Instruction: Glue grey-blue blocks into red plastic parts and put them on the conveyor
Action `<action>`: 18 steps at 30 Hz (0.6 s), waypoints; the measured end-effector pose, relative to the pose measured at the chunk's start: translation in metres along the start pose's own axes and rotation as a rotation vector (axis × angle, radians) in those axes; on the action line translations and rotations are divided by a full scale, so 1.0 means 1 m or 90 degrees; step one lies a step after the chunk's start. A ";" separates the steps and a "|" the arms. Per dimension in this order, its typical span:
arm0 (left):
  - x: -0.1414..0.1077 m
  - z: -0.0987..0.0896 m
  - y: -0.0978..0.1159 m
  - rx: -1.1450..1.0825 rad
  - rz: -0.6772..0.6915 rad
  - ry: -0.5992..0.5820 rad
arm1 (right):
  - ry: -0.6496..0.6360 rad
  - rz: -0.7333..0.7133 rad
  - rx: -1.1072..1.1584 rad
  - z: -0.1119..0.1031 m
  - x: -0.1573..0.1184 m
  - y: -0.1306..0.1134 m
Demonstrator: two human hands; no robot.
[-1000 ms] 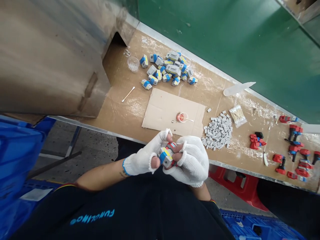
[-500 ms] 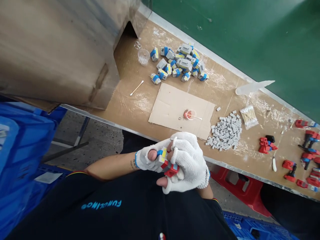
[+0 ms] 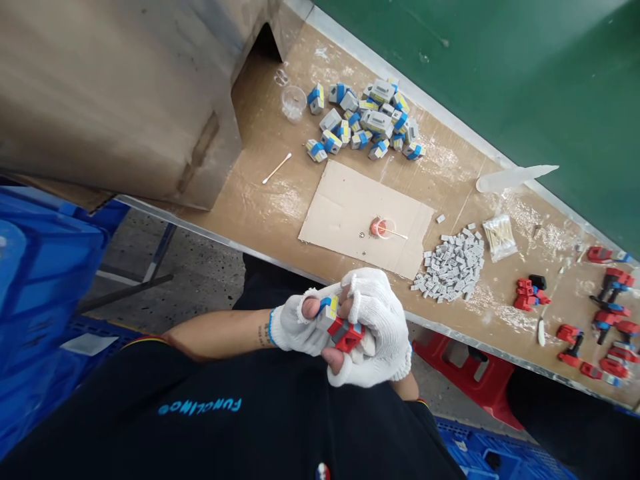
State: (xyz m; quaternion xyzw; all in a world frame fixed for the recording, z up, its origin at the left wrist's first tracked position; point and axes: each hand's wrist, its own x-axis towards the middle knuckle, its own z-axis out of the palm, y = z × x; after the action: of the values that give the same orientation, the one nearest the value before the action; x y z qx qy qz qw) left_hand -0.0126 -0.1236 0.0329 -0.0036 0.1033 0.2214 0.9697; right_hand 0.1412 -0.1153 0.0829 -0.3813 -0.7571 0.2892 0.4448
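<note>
Both my hands wear white knit gloves with bare fingertips and meet in front of my shirt. My left hand (image 3: 303, 323) grips a small toy part (image 3: 345, 333) with a grey, blue and yellow end and a red block end. My right hand (image 3: 376, 327) closes round the red end of the same toy part, its thumb along the near side. The fingers hide some of the part. Beyond the hands lies a cardboard sheet (image 3: 350, 207) with a small clear cup (image 3: 386, 229) of red paste and a cotton swab (image 3: 399, 234) on it.
A pile of grey, blue and yellow blocks (image 3: 377, 122) sits at the back. Small grey pieces (image 3: 453, 265) are heaped right of the cardboard, near a bag of swabs (image 3: 499, 237). Red toy parts (image 3: 613, 313) lie far right. A large carton (image 3: 125, 100) stands at left.
My hands still hold the toy part together. The right thumb has shifted slightly, and more of the part's red end shows. The view has moved a little.
</note>
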 end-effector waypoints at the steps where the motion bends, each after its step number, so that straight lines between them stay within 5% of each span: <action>1: -0.001 0.000 -0.001 -0.005 -0.005 -0.002 | 0.001 0.002 0.005 0.000 0.000 -0.001; 18: 0.000 0.002 -0.012 -0.035 -0.008 -0.011 | 0.034 0.040 0.025 0.002 -0.007 -0.011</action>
State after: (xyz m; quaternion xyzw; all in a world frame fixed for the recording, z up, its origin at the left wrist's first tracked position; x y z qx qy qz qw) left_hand -0.0068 -0.1338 0.0341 -0.0290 0.0887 0.2179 0.9715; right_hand 0.1384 -0.1278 0.0873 -0.4036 -0.7268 0.3080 0.4627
